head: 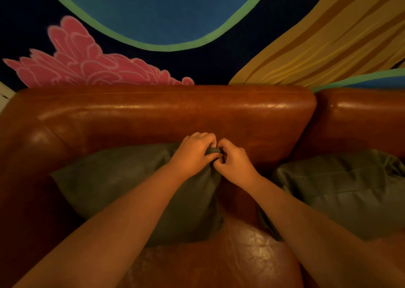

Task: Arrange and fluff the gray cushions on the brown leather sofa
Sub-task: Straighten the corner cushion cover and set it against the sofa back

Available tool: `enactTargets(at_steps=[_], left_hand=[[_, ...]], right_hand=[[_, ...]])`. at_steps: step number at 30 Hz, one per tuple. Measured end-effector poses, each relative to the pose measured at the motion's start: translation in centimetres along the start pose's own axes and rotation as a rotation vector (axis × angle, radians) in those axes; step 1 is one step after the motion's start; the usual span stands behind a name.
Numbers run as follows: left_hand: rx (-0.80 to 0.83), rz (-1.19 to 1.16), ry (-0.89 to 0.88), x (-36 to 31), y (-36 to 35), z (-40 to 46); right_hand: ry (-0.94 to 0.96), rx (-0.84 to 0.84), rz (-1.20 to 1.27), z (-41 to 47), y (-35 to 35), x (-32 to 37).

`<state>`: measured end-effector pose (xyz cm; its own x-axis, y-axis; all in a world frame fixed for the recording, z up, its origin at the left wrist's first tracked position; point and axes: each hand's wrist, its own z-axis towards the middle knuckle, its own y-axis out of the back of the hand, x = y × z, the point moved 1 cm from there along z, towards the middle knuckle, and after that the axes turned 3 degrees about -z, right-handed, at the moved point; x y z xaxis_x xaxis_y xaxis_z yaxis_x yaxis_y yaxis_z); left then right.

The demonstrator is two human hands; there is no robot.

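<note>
Gray cushion (pixel 122 184) corner pinched by both hands (pixel 192 154) (pixel 235 163); fingertips hidden.

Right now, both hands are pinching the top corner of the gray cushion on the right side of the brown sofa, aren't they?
Not quite. The left hand and right hand pinch the top corner of the left gray cushion, as the head view shows. The right gray cushion lies untouched on the brown sofa.

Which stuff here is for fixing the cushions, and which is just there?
For the job: left gray cushion, gripped at its top corner by left hand and right hand; right gray cushion; brown leather sofa.
Just there: painted wall mural.
</note>
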<state>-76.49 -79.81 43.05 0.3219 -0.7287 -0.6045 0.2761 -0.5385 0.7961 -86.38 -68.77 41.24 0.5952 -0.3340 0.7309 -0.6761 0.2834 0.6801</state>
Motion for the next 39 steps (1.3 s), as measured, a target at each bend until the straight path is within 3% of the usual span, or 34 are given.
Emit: enactTargets(at_steps=[8,11,14,19,22,25,30,34,39], left_hand=[[-0.212,-0.023,0.011,2.9,4.7,-2.6],[-0.358,-0.019,0.062,6.8,7.4,-5.3],[-0.439,0.043,0.192,12.5,10.5,-9.4],[-0.49,0.037,0.484,21.1,15.3,-18.4],[-0.407,-0.043,0.609,24.2,16.5,-22.0],[-0.251,-0.119,0.618,26.0,16.5,-23.1],[-0.145,-0.254,0.653,26.4,16.0,-22.2],[-0.196,-0.409,0.709,26.6,15.1,-21.6],[-0.275,-0.523,0.802,25.8,14.6,-19.8]], right_hand=[[-0.073,-0.1,0.085,-1.0,0.7,0.7],[0.015,-0.07,0.035,-1.2,0.9,1.1],[0.085,-0.112,-0.128,-1.0,0.8,1.4],[0.034,-0.302,-0.278,-1.2,0.6,2.4],[0.043,-0.357,-0.349,-0.8,-0.5,5.7],[0.044,-0.254,-0.274,1.2,-4.3,10.3],[0.288,0.004,-0.249,5.3,-12.8,18.3],[0.365,0.333,-0.382,8.6,-19.2,22.7],[0.271,0.6,-0.574,11.0,-23.3,23.6]])
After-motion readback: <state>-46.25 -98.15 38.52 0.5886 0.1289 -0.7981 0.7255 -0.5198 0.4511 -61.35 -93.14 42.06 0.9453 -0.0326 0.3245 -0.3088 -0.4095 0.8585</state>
